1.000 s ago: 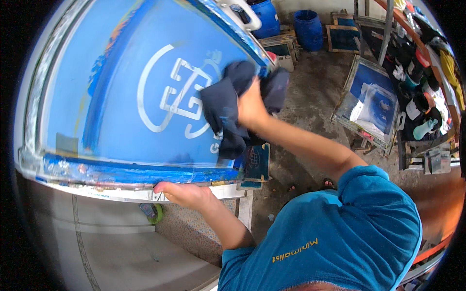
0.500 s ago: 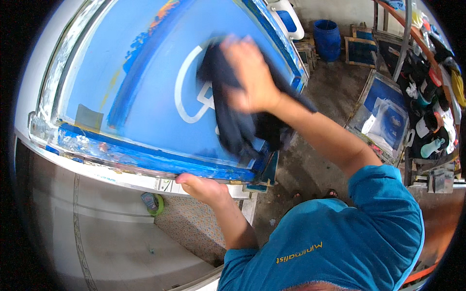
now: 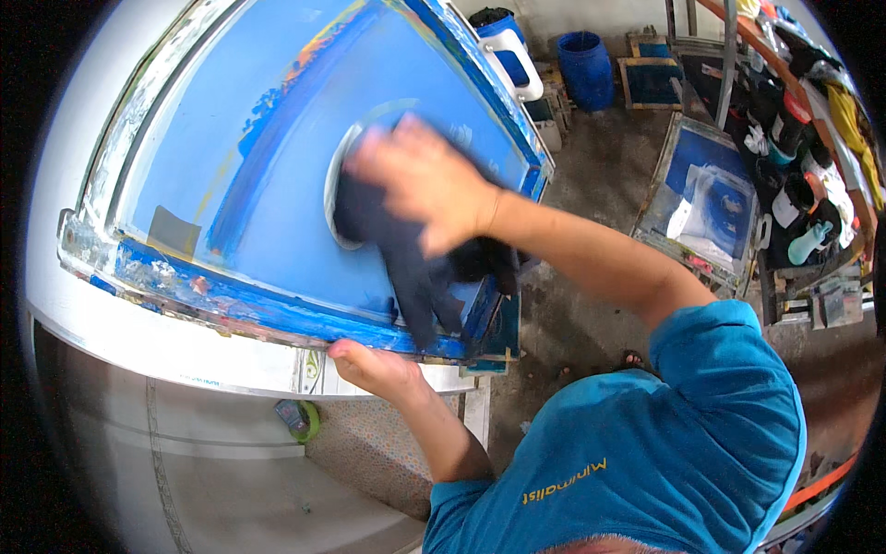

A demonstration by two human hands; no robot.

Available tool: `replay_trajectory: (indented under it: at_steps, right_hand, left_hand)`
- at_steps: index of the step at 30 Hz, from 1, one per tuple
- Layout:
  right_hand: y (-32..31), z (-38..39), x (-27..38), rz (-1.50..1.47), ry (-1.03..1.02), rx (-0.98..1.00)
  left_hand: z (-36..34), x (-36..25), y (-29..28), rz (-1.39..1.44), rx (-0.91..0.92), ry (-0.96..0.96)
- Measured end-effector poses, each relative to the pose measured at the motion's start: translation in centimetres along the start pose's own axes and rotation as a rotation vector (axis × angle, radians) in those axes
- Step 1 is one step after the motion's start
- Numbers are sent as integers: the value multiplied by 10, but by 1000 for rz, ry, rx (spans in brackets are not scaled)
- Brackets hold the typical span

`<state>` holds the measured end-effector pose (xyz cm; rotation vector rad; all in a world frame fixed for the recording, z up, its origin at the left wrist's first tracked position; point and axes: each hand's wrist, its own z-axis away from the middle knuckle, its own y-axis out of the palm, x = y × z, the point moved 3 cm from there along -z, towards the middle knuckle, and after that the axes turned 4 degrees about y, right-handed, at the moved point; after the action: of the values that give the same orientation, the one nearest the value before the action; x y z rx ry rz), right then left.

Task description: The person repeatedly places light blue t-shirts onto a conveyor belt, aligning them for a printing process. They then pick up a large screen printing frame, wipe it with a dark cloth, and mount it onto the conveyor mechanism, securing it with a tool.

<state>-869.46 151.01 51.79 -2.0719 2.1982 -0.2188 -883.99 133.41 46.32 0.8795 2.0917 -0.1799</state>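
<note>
Cloth (image 3: 415, 286), dark navy and loosely bunched, lies on the right part of a large blue framed screen (image 3: 277, 175), its lower folds trailing over the near rim toward the corner closest to the person. The right hand (image 3: 429, 185) is laid across the top of the cloth, palm down, its fingers apart rather than curled around the fabric; the fingertips are blurred, so how hard they press cannot be told. The left hand (image 3: 374, 367) is at the near edge of the screen — its thumb lies against the paint-smeared rim, while the fingers are hidden below, and how tightly they close cannot be told. A pale curved line (image 3: 330, 189) shows on the blue surface just left of the cloth, and a dark square patch (image 3: 173, 231) sits near the screen's left near corner. Beyond the far right side of the screen stands a white loop-shaped piece (image 3: 529, 90), with a blue barrel (image 3: 586, 72) on the floor farther back. Another framed screen (image 3: 697, 152) lies to the right, well apart from the hands, beside a crowded rack holding a pale teal bottle (image 3: 808, 243). Below the left hand's side, a green round object (image 3: 309, 422) rests near a speckled surface (image 3: 369, 439).
</note>
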Motion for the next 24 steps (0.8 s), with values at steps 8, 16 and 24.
replay_trajectory:
  at_steps: [8,16,24]
  right_hand:
    - [-13,-28,-1,74,109,-69]
    - [-27,1,-58,149,561,-397]
    - [-29,133,-14,-91,529,169]
  left_hand:
    - [7,2,27,159,-113,11]
    - [10,-9,30,98,-33,18]
    - [-27,-12,28,187,-310,-195]
